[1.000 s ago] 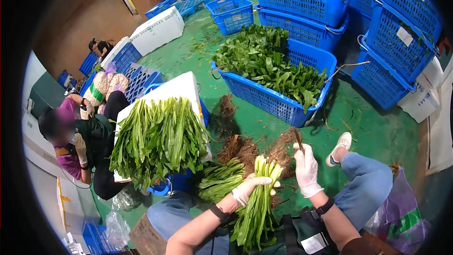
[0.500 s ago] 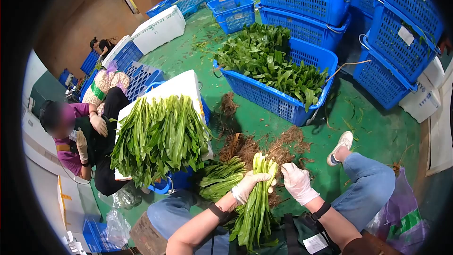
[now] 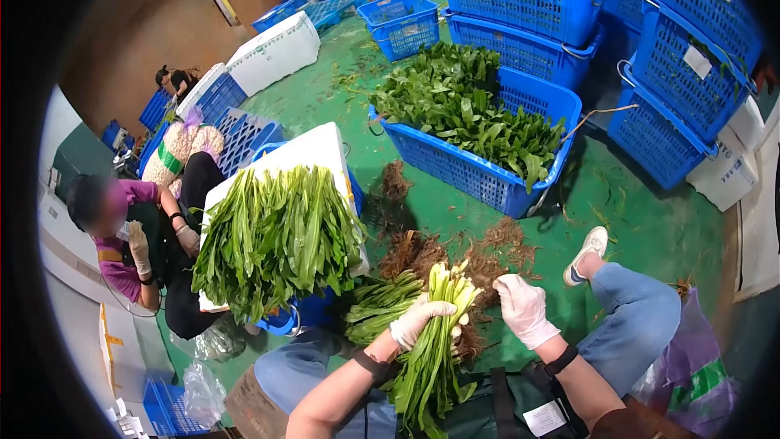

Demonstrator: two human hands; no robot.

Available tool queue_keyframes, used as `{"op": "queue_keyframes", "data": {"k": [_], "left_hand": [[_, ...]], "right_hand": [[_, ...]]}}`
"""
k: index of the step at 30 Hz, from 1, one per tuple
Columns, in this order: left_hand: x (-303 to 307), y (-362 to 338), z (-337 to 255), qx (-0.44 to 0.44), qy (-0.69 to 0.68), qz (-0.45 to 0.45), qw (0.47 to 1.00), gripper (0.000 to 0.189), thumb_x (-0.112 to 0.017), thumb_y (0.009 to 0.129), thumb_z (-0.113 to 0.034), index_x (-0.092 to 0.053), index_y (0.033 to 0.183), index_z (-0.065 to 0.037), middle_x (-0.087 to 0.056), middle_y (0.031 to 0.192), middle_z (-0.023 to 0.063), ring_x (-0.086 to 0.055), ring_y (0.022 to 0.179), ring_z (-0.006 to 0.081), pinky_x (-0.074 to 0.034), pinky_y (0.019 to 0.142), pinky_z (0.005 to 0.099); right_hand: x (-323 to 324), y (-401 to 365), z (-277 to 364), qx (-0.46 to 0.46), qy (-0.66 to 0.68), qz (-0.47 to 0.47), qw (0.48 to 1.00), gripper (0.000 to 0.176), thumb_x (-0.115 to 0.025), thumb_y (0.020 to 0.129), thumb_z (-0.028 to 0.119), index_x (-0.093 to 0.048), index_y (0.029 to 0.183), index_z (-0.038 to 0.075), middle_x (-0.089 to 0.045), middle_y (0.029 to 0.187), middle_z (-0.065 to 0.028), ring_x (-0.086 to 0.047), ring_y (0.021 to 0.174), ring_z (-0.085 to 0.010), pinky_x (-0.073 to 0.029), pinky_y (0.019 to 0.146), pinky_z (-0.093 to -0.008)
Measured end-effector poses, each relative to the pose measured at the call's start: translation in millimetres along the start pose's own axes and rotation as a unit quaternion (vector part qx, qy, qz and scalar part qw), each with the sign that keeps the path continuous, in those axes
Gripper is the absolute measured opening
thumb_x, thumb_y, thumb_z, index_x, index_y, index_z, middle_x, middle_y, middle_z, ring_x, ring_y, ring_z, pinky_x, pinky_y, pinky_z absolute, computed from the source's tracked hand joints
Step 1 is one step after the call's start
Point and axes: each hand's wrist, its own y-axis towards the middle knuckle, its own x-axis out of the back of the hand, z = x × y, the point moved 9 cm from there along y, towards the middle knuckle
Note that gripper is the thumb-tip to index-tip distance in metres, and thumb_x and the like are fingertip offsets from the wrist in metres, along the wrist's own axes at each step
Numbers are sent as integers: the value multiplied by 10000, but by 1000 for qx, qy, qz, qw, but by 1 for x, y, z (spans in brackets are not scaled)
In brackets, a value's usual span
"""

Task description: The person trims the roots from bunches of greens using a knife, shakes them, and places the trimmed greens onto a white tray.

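Observation:
My left hand point(image 3: 422, 323), in a white glove, is wrapped around a bunch of long leafy greens point(image 3: 424, 386). Its pale cut ends point up and away from me, and the leaves hang towards my lap. To the right of those ends, a short gap apart, my gloved right hand point(image 3: 528, 314) has its fingers pressed together; whatever they may pinch is too small to make out. Another pile of the same greens point(image 3: 382, 301) lies beyond my left wrist. Brown root trimmings point(image 3: 479, 264) are heaped on the green floor just past the bunch.
Trimmed greens point(image 3: 276, 236) cover a white foam lid point(image 3: 329, 146) at the left. A blue crate point(image 3: 463, 167) full of leafy greens stands ahead. Stacked blue crates point(image 3: 674, 73) rise at the right. A co-worker point(image 3: 130, 236) sits at the left.
My right hand has drawn slightly right, away from the stem ends. The bunch in my left hand has tilted a little. The co-worker's one hand has dropped lower.

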Motion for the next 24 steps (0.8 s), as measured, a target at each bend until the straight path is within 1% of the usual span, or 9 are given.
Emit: {"op": "queue_keyframes", "data": {"k": [4, 6, 8, 10, 12, 14, 17, 21, 24], "left_hand": [[5, 8, 13, 1, 75, 14, 997, 390, -638, 841, -156, -553, 1197, -23, -662, 879, 112, -641, 657, 191, -553, 575, 326], [1, 5, 13, -7, 87, 25, 996, 379, -649, 834, -161, -557, 1170, -9, -653, 855, 109, -631, 656, 185, -543, 597, 324], [-11, -2, -7, -59, 107, 42, 992, 367, -657, 830, -160, -557, 1147, -5, -645, 848, 110, -618, 652, 180, -524, 621, 312], [-14, -13, -21, -51, 125, 30, 990, 370, -665, 827, -163, -554, 1139, 0, -638, 846, 112, -610, 653, 179, -510, 635, 301], [-11, -14, -20, -56, 113, 52, 991, 389, -673, 823, -169, -549, 1149, 3, -643, 856, 110, -614, 664, 182, -508, 633, 299], [-3, -9, -15, -60, 100, 47, 992, 397, -680, 824, -175, -553, 1159, -3, -648, 873, 108, -623, 675, 184, -518, 641, 306], [-6, -7, -7, -25, 88, 43, 995, 436, -712, 808, -160, -552, 1179, 2, -642, 896, 119, -630, 737, 197, -530, 667, 311], [-2, 1, 6, -18, 89, 45, 995, 398, -727, 810, -149, -567, 1144, -1, -648, 896, 123, -636, 733, 203, -536, 694, 331], [-1, 5, 10, -17, 79, 34, 996, 316, -726, 827, -119, -581, 1086, -9, -653, 897, 114, -644, 740, 214, -542, 692, 356]], "right_hand": [[-7, 3, 15, 57, -8, -4, 998, 93, -617, 863, 115, -564, 940, 116, -630, 821, -76, -624, 646, -284, -466, 536, -371], [-34, -23, -25, 17, -21, 56, 998, 81, -594, 866, 153, -581, 938, 116, -656, 826, -95, -644, 685, -298, -482, 584, -405], [-86, -72, -126, -170, -190, 294, 921, 132, -551, 885, 218, -598, 946, 112, -679, 835, -128, -659, 741, -328, -488, 656, -462], [-68, -69, -136, -227, -176, 261, 922, 209, -509, 908, 281, -614, 948, 105, -688, 845, -155, -663, 791, -352, -483, 718, -504], [-38, -31, -95, -203, -153, 157, 954, 219, -526, 932, 293, -609, 911, 92, -681, 854, -164, -656, 789, -353, -498, 679, -445], [-9, -3, -51, -165, 80, 16, 983, 169, -605, 909, 248, -621, 945, 83, -676, 792, -116, -657, 702, -275, -492, 620, -357], [-3, 15, -5, -214, 246, 42, 945, 227, -681, 847, 123, -678, 1061, 49, -553, 723, 28, -494, 650, -65, -434, 607, -261], [-16, 27, 25, -119, 222, 58, 966, 183, -753, 786, 161, -705, 930, 59, -600, 737, -50, -540, 607, -123, -447, 567, -267], [-25, 19, 14, -148, 224, 42, 962, 123, -741, 781, 121, -675, 846, 40, -592, 725, -51, -549, 600, -118, -448, 568, -266]]}}
